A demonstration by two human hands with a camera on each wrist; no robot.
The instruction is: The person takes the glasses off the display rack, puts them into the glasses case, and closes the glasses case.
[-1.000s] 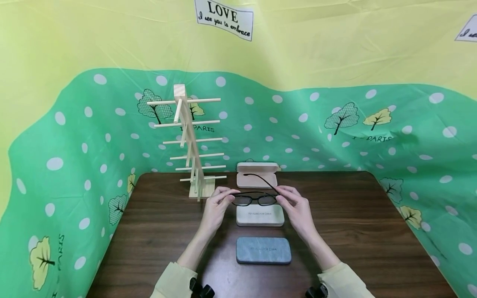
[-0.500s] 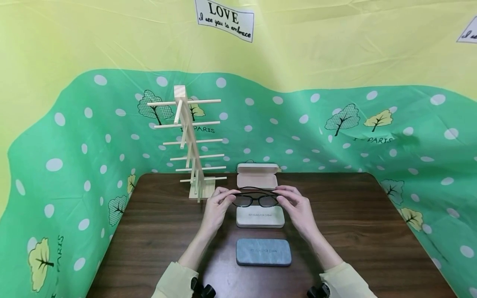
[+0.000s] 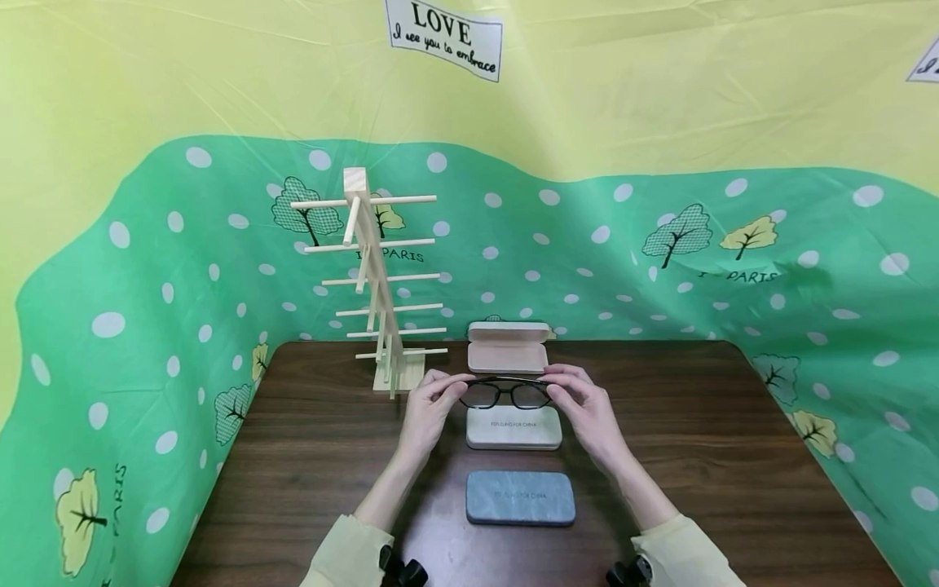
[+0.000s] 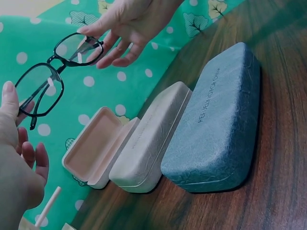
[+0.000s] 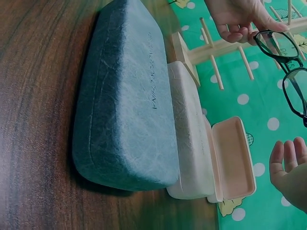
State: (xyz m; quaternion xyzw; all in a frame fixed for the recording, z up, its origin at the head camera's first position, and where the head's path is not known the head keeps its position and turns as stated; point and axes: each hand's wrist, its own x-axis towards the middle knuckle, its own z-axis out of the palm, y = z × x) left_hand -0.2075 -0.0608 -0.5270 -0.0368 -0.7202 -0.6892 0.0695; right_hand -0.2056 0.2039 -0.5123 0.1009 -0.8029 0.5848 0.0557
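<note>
A pair of black-framed glasses (image 3: 506,393) is held up over the white glasses case (image 3: 513,429), lenses facing my head view. My left hand (image 3: 429,412) pinches one end of the frame between thumb and fingers. At the opposite end, my right hand (image 3: 588,414) pinches the frame in the same way. Both temples lie folded in behind the lenses, as the left wrist view shows around the glasses (image 4: 56,62). Nearer to me lies a closed blue glasses case (image 3: 521,497). Behind the hands stands an open glasses case (image 3: 508,355) with a pale pink lining.
A wooden peg rack (image 3: 377,285) stands at the back left of the dark wooden table (image 3: 293,489), its pegs sticking out sideways and forward. Green and yellow patterned cloth (image 3: 587,236) hangs behind the table and along its sides.
The temple on the right, earlier sticking up and inward, has swung down and now lies folded behind the frame. Both hands have kept nearly the same place.
</note>
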